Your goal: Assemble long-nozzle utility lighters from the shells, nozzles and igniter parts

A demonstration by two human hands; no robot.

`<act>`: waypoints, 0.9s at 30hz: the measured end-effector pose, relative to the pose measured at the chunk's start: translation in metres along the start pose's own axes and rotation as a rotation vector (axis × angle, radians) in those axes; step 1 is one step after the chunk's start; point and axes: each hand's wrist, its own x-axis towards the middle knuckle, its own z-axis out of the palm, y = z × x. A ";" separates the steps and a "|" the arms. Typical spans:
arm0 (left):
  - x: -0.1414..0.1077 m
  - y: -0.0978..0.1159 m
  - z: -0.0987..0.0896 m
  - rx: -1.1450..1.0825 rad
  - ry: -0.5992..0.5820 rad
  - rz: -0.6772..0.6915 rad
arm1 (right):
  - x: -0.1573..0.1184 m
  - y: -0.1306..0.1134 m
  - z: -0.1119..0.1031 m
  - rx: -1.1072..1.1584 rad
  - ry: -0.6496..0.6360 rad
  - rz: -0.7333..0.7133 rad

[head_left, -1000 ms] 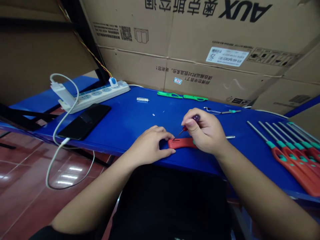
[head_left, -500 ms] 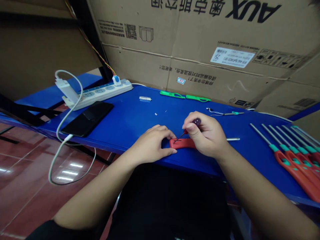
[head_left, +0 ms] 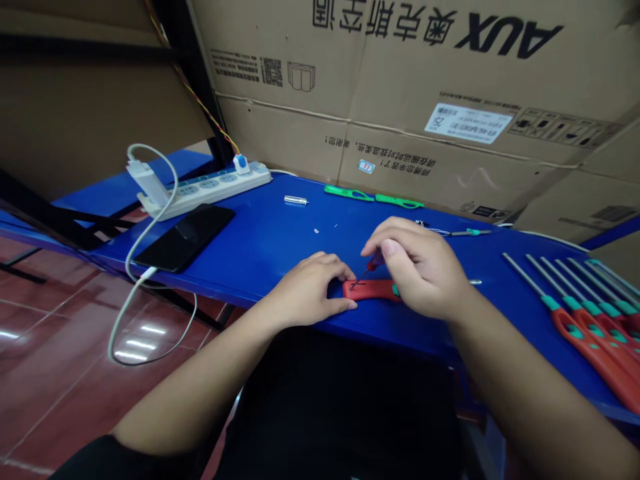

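Pinching the red handle point(head_left: 375, 290) with the left hand point(head_left: 306, 291), poking it with the screwdriver point(head_left: 371, 266) gripped in the right hand point(head_left: 426, 272). Likely needs steady turning.

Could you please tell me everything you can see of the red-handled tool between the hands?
The red-handled tool lies lengthwise on the blue table, near its front edge. Its smooth handle looks like plastic, with a short dark line near the left end and some green showing beside the right hand, which hides the middle. A thin metal end shows beyond that hand, apparently the tool's rod. The left hand steadies the handle's end, where a screwdriver meets it at a slant.
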 end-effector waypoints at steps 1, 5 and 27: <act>0.000 0.000 0.000 0.001 0.003 0.001 | 0.003 -0.002 -0.003 -0.081 -0.010 0.006; 0.001 0.000 0.001 -0.011 0.010 0.003 | 0.018 -0.009 -0.013 -0.405 -0.208 -0.076; -0.001 -0.003 0.003 -0.001 0.032 -0.003 | 0.062 -0.044 -0.029 -0.441 -0.853 -0.272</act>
